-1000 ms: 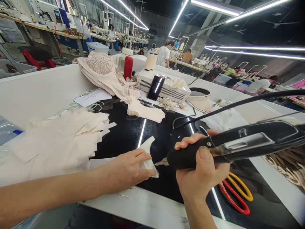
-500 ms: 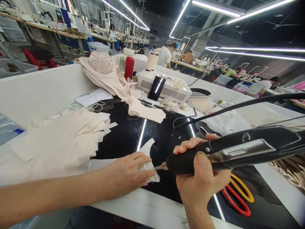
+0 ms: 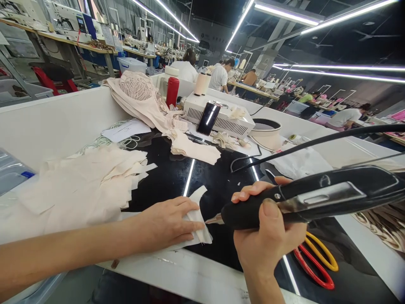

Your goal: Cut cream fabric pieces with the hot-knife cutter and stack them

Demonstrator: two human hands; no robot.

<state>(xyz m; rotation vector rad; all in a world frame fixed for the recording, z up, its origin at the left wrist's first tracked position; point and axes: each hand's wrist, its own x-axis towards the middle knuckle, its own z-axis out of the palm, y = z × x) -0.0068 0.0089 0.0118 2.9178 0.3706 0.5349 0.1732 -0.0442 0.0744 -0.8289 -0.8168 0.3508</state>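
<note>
On a small stack of pale fabric (image 3: 196, 214) near the front edge, my left hand (image 3: 172, 220) lies with its fingers stretched over the cloth, pressing it. My right hand (image 3: 268, 228) is wrapped round a thick black corded handheld tool (image 3: 316, 196) with a silver lever on its side. The thumb lies along the grip. A thin metal tip (image 3: 215, 219) sticks out of the tool, at or very close to the fabric's right edge; contact is hard to make out. Red and yellow scissor handles (image 3: 318, 261) show beneath the right forearm side; the blades are hidden.
A large pile of pale cut fabric (image 3: 79, 185) covers the left. Farther back are a folded fabric stack (image 3: 193, 147), lace-cup garments (image 3: 136, 90), a red bottle (image 3: 172, 90), a phone (image 3: 209, 118) and a white vented box (image 3: 230, 118). A black cord (image 3: 316, 139) arches at right.
My left hand has shifted slightly left, its fingers flatter on the fabric. The tool stays almost still in my right hand. In the background, a person's head has risen into view.
</note>
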